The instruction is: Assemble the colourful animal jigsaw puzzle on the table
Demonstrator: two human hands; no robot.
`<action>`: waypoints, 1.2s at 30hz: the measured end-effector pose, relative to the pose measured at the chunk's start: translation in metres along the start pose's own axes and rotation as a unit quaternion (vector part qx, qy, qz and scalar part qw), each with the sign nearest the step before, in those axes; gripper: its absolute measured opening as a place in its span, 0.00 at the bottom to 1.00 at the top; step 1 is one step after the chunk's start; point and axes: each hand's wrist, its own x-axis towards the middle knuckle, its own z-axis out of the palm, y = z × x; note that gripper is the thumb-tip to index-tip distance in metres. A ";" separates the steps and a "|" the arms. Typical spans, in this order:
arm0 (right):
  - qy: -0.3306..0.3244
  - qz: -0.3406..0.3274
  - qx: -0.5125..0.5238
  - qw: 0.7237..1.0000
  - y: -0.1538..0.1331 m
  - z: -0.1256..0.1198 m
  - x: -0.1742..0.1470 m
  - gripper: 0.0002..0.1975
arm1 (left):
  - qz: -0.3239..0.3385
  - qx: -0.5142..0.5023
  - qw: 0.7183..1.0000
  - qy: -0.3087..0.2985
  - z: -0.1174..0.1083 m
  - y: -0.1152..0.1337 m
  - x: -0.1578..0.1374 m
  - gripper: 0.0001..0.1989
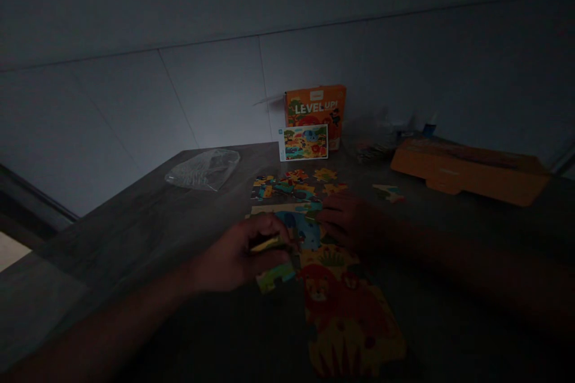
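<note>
Left hand holds yellow-edged puzzle piece

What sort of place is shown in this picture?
It seems to be dimly lit indoors, perhaps at home: a grey table beside a panelled wall, with a partly assembled puzzle on it.

Possibly a home (it's dim) — jigsaw on a table, panelled wall behind.

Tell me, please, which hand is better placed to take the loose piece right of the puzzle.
Likely the right hand: it's nearer the loose piece, while the left hand grips a yellow piece.
</note>
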 end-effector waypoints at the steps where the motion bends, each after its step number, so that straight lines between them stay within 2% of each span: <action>1: 0.001 0.000 -0.002 1.000 0.000 0.001 0.000 0.10 | -0.012 -0.033 0.999 0.025 0.000 0.000 0.000 0.08; 2: 0.001 -0.002 -0.004 1.000 0.001 0.001 0.000 0.10 | -0.023 -0.053 0.998 0.037 0.000 0.001 0.001 0.11; 4: 0.001 -0.006 -0.005 1.000 0.001 0.002 0.000 0.10 | -0.032 -0.045 0.998 0.024 -0.001 0.001 0.002 0.13; 7: 0.001 -0.007 -0.005 1.000 0.001 0.001 0.001 0.11 | -0.053 0.011 0.998 -0.035 -0.001 0.001 0.002 0.14; 9: 0.001 -0.006 -0.006 1.000 0.001 0.000 0.002 0.12 | -0.060 0.011 0.996 -0.072 -0.001 0.002 0.002 0.11; 11: 0.002 -0.006 -0.007 1.000 0.000 0.000 0.001 0.12 | -0.043 0.007 0.993 -0.106 -0.003 0.003 0.001 0.08; 13: 0.004 -0.007 -0.007 1.000 0.000 -0.001 0.001 0.11 | -0.029 0.003 0.992 -0.120 -0.004 0.003 0.000 0.09; 14: 0.003 -0.007 -0.005 1.000 0.000 -0.002 0.001 0.10 | -0.033 -0.009 0.993 -0.109 -0.004 0.004 -0.001 0.09; 17: -0.008 -0.002 -0.002 1.000 0.000 -0.003 0.001 0.09 | -0.062 -0.075 0.995 -0.014 -0.004 0.003 0.000 0.09; 19: -0.015 0.001 -0.005 1.000 -0.001 -0.004 0.001 0.08 | -0.074 -0.092 0.993 0.025 -0.003 0.002 0.001 0.08; 22: -0.016 0.002 -0.006 1.000 -0.001 -0.004 0.002 0.07 | -0.064 -0.005 0.998 -0.009 -0.006 0.001 0.002 0.09; 25: -0.014 0.001 0.003 1.000 -0.001 -0.003 0.002 0.07 | 0.015 0.124 0.989 -0.075 -0.010 0.004 0.000 0.09; 27: -0.014 0.003 0.006 1.000 0.000 -0.002 0.002 0.07 | 0.082 0.167 0.977 -0.106 -0.011 0.007 -0.001 0.18; 29: -0.012 0.003 0.007 1.000 0.000 -0.002 0.002 0.07 | 0.122 0.191 0.965 -0.132 -0.010 0.010 -0.002 0.27; 33: -0.006 0.000 0.008 1.000 0.000 -0.001 0.001 0.08 | 0.112 0.220 0.954 -0.168 -0.004 0.014 -0.003 0.28; 36: -0.012 0.005 0.013 1.000 0.000 -0.002 0.002 0.09 | 0.099 0.231 0.954 -0.161 -0.003 0.014 -0.004 0.29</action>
